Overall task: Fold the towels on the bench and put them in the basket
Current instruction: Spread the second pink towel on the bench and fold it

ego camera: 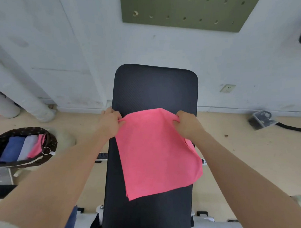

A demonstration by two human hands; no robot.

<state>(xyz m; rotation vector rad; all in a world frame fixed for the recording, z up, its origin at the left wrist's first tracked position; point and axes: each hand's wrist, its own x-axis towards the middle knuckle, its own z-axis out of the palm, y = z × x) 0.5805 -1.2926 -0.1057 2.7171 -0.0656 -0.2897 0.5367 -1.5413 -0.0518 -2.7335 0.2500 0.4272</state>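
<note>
Left hand (110,120) and right hand (187,124) each pinch a far corner of the towel (157,153); its right side overhangs the bench (154,86) edge, so an uneven pull could skew the fold or slide it off.

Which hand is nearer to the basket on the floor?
Left. The left hand grips the pink towel on the basket side; the right hand grips its opposite corner, farther away.

Pink towel (157,152) askew on black bench (154,86); 3 folded towels (21,148) in basket (51,142).
</note>
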